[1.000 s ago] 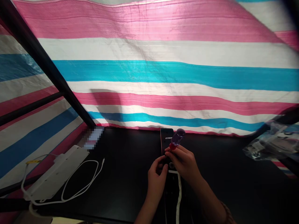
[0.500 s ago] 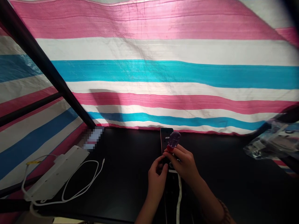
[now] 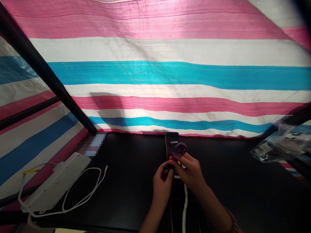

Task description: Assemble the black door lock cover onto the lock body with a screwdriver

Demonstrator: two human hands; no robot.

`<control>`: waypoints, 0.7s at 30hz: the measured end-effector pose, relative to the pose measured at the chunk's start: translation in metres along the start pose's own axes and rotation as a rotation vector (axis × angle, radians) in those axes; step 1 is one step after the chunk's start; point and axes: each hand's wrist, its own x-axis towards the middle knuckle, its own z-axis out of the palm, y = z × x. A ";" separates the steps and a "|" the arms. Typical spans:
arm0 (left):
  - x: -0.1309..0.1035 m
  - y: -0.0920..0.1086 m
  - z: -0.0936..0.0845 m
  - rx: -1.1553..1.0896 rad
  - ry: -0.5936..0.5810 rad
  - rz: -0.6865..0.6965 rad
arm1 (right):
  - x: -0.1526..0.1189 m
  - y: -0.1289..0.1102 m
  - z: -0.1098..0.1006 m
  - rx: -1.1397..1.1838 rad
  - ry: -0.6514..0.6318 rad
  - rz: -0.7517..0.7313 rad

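Observation:
My right hand (image 3: pixel 191 171) is closed around what looks like a screwdriver (image 3: pixel 180 149), with a translucent purple handle and a red collar. Its handle points up and away from me; the lower end is hidden by my fingers. Close by on the left, my left hand (image 3: pixel 161 181) has its fingers curled and its thumb near the forefinger. Whatever it pinches cannot be seen. Beneath both hands lies a long dark panel (image 3: pixel 171 138) with a small white label near its far end. A white cable (image 3: pixel 185 204) runs from below my right hand toward me.
To the left on the black table (image 3: pixel 126 191) lies a white power strip (image 3: pixel 60 183) with a looped white cord (image 3: pixel 84 202). A clear plastic bag (image 3: pixel 279 142) sits at the right edge. Striped sheeting (image 3: pixel 157 74) and a black frame bar (image 3: pixel 46 68) enclose the table.
The screwdriver handle has dipped slightly and turned in my right hand. Both hands stay at nearly the same spot over the panel. The whole view has shifted a little.

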 end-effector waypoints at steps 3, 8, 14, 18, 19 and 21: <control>0.000 -0.001 -0.001 0.010 -0.006 -0.009 | -0.001 0.002 0.000 0.008 0.012 -0.009; 0.000 -0.004 -0.001 0.009 0.004 -0.017 | -0.001 0.003 0.000 0.011 0.022 -0.015; 0.001 -0.002 -0.001 0.013 0.019 -0.023 | 0.003 0.003 0.000 0.010 -0.027 0.000; 0.001 -0.002 -0.001 0.006 0.015 -0.024 | 0.007 0.002 -0.003 0.045 -0.119 0.039; 0.001 -0.002 -0.001 0.005 0.014 -0.029 | 0.009 0.002 -0.003 0.052 -0.135 0.048; 0.001 -0.002 -0.001 0.006 0.015 -0.039 | 0.011 0.002 -0.003 0.053 -0.142 0.055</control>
